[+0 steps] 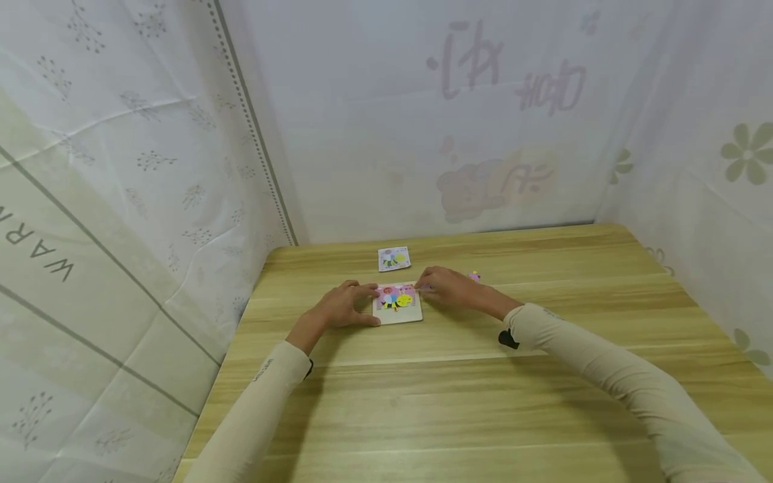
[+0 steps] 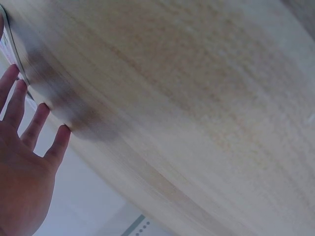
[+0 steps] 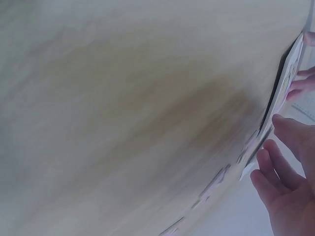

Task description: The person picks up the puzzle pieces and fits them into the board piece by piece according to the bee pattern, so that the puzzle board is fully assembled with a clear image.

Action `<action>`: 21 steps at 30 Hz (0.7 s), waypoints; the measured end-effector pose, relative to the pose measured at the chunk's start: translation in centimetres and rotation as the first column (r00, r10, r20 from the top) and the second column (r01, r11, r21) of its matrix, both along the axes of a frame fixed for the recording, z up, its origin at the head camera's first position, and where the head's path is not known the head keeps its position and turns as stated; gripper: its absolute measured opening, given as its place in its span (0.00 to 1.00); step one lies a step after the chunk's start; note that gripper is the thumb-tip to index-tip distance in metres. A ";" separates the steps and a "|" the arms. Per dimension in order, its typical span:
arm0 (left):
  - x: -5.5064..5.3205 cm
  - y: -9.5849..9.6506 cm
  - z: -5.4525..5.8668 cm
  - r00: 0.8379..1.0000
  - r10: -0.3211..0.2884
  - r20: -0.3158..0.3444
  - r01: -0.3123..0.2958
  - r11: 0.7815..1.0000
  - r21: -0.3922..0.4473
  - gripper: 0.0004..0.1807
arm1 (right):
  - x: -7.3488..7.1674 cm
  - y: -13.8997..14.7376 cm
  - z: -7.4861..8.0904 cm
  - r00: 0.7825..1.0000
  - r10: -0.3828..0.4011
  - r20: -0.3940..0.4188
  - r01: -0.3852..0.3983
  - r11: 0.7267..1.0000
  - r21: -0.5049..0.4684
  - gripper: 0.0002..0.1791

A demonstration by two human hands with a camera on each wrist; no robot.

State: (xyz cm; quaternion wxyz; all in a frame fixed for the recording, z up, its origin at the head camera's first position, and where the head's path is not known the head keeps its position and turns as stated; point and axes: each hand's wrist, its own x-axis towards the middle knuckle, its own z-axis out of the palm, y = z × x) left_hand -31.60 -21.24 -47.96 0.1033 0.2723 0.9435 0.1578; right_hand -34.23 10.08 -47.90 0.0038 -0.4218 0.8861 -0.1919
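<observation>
A pale puzzle board [image 1: 401, 316] lies on the table, its upper part covered by a pink picture with a yellow and black bee and its lower strip bare. The left hand [image 1: 345, 306] touches the board's left side, thumb near the lower corner and forefinger higher up; in the left wrist view its fingers are spread and fairly straight. At the board's upper right corner is the right hand [image 1: 448, 287], its fingertips pinching what looks like a small puzzle piece, mostly hidden. Thumb and bent fingers of the right hand [image 3: 290, 167] appear beside the board's edge [image 3: 283, 83] in the right wrist view.
Behind the board lies a small card [image 1: 394, 259] with a similar bee picture. A loose pink and yellow puzzle piece [image 1: 474, 276] shows beyond the right wrist. More loose pieces [image 3: 211, 187] lie on the wooden table [image 1: 386, 409]. Printed curtains [image 1: 374, 134] enclose the table.
</observation>
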 end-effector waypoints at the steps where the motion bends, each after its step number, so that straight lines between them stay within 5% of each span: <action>1: 0.0 0.0 0.0 1.000 0.000 -0.001 0.000 1.000 -0.001 0.42 | -0.1 0.1 0.0 1.000 -0.007 0.005 0.007 1.000 0.003 0.12; 13: -0.1 -0.2 -0.4 1.000 0.002 -0.007 -0.002 1.000 0.005 0.43 | -1.4 1.5 -0.6 0.996 -0.076 0.051 0.073 0.996 0.048 0.17; 21: -0.1 -0.1 -0.2 1.000 -0.003 -0.009 0.003 1.000 0.015 0.42 | -1.9 1.5 -0.6 0.998 -0.052 0.032 0.051 0.998 0.031 0.15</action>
